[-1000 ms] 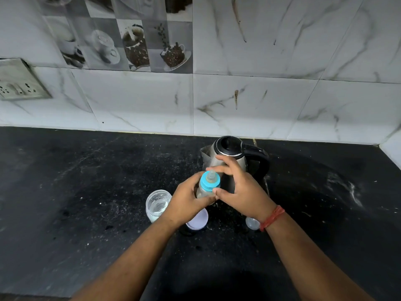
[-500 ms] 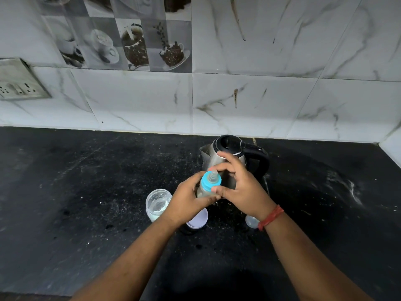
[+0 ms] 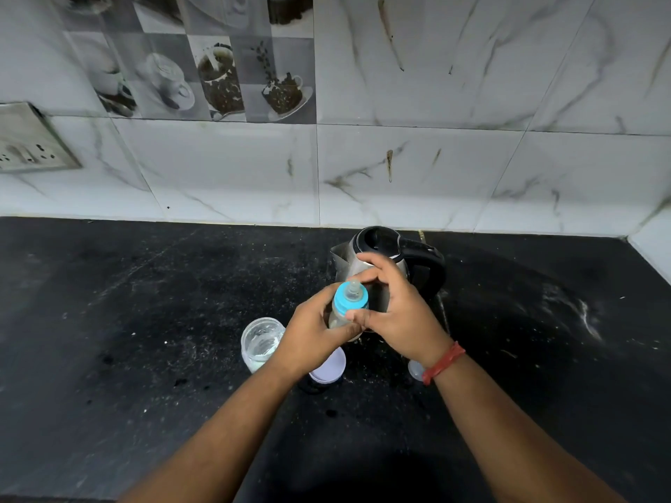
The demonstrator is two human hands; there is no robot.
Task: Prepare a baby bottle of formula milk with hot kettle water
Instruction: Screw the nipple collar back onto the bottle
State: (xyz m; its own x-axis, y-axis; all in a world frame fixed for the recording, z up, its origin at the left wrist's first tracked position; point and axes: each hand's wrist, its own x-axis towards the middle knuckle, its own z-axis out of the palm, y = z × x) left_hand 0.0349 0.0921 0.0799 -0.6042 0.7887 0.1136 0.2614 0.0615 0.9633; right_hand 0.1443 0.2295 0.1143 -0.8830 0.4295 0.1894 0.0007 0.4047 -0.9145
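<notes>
A clear baby bottle (image 3: 339,319) with a blue screw collar (image 3: 349,299) and a clear teat is held above the black counter (image 3: 145,339). My left hand (image 3: 312,335) grips the bottle's body from the left. My right hand (image 3: 395,310) pinches the blue collar between thumb and fingers. Right behind the hands stands a steel kettle (image 3: 363,263) with a black lid and handle. An open clear jar (image 3: 262,343) with white powder at its bottom stands left of my left wrist.
A white round lid (image 3: 330,368) lies on the counter under my left wrist. A small clear cap (image 3: 415,370) lies by my right wrist. A socket plate (image 3: 29,143) is on the tiled wall at far left. White specks dot the counter.
My right fingers have shifted round the blue collar, the thumb moving to its near side, as in a twisting motion. The bottle and left hand stay nearly where they were.
</notes>
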